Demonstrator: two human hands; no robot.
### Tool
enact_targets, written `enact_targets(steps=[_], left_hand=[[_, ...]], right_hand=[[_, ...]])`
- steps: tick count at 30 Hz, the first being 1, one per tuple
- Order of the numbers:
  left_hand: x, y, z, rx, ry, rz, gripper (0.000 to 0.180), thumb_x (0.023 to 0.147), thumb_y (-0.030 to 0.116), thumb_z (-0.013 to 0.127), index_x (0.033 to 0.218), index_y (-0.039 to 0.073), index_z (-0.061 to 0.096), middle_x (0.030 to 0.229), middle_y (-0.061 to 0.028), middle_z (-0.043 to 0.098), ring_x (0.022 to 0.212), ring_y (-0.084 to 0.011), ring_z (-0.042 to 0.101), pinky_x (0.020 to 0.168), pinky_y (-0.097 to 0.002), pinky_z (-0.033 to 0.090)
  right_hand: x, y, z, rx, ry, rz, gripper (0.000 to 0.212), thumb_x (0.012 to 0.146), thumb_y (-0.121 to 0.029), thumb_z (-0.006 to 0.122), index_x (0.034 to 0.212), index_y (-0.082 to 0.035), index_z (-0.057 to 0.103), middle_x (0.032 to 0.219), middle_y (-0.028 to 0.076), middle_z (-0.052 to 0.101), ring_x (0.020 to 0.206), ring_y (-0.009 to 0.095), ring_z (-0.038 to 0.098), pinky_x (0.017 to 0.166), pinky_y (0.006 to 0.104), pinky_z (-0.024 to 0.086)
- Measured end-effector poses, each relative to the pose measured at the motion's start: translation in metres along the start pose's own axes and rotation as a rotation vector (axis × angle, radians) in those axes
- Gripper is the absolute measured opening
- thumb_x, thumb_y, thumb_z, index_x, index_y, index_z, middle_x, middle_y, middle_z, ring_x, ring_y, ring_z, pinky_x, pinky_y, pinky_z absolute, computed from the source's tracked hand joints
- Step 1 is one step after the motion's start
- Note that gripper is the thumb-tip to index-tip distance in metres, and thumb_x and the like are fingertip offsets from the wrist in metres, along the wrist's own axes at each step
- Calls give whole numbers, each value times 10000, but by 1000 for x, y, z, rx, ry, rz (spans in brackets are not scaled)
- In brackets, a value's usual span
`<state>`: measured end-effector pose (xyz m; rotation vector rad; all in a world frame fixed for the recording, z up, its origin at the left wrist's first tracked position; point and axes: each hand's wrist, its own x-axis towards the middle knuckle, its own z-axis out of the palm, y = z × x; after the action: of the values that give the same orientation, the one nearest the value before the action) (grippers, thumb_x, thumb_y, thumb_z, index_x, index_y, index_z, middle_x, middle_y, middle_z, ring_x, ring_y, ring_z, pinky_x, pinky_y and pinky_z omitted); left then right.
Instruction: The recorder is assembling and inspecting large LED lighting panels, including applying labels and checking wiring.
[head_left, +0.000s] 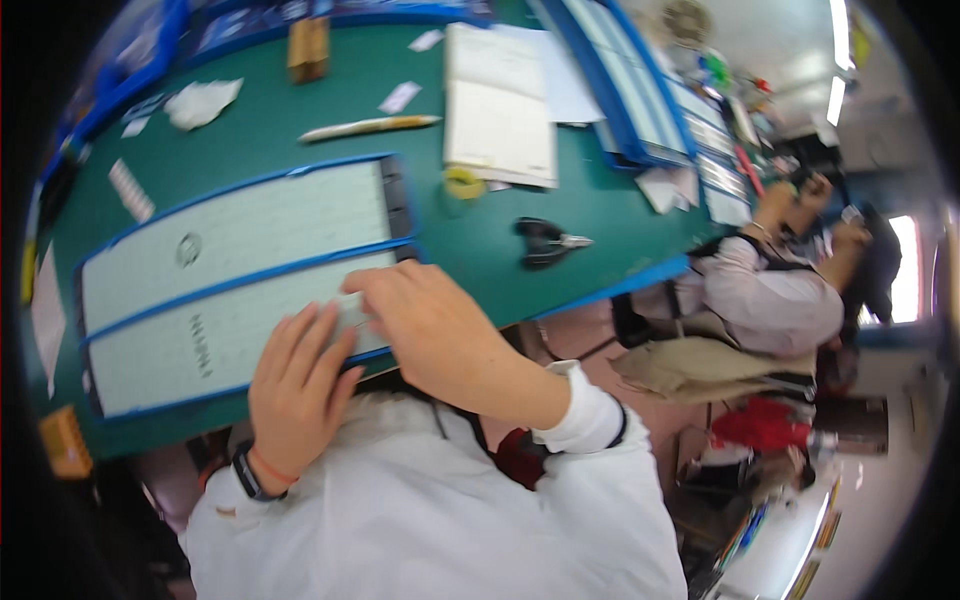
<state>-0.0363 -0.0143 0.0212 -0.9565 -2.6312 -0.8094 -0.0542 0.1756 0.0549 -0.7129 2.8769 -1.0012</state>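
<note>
A blue-framed tray (pixel 240 284) with two long compartments lies in front of me, lined in a pale sheet. In its far compartment rests a small ring-like coil (pixel 188 250); in the near one, a short row of small dark pieces (pixel 200 345). My left hand (pixel 300 385) lies over the near compartment, fingers stretched out and touching its surface. Over the right end of that compartment my right hand (pixel 425 325) bends its fingers down in a pinch, close to the left fingertips. A small pale piece (pixel 352 312) shows between the hands, too blurred to name.
Right of the tray lie black-handled pliers (pixel 545 242) and a yellow tape roll (pixel 463 184). Behind are a pen (pixel 370 128), an open notebook (pixel 500 120), a wooden block (pixel 308 50) and crumpled tissue (pixel 203 103). More blue trays (pixel 640 90) stand far right, near a seated person (pixel 770 290).
</note>
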Motion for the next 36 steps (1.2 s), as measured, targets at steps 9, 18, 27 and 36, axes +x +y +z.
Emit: enact_targets(steps=[9,18,27,36], left_hand=[[-2,6,1,-36,13,13,271,773,22,608,1042,4,628,1195,-142,583,1145,-338,515,965,-416,406],[-3,5,-4,-73,-5,-77,256,760,34,637,1015,18,644,1188,-124,587,1142,-327,515,968,-417,403],[10,-1,7,-34,89,42,263,766,122,663,1018,51,639,1123,-93,617,1074,-279,567,951,-390,434],[-18,-12,22,191,213,186,222,779,171,622,987,99,656,1037,-35,649,926,-155,605,886,-333,479]], right_hand=[[-59,97,-51,-247,376,297,568,730,-234,733,1206,-41,490,1184,138,502,1139,330,440,989,426,311],[-40,78,-64,49,455,370,600,767,-216,731,1278,-39,471,1197,128,490,1050,229,512,905,361,416],[2,20,-13,1270,968,113,209,905,-119,422,1071,5,445,962,176,599,878,288,601,872,435,481],[16,17,33,1150,833,133,283,982,-296,246,884,-65,377,711,114,481,615,246,540,610,361,482]])
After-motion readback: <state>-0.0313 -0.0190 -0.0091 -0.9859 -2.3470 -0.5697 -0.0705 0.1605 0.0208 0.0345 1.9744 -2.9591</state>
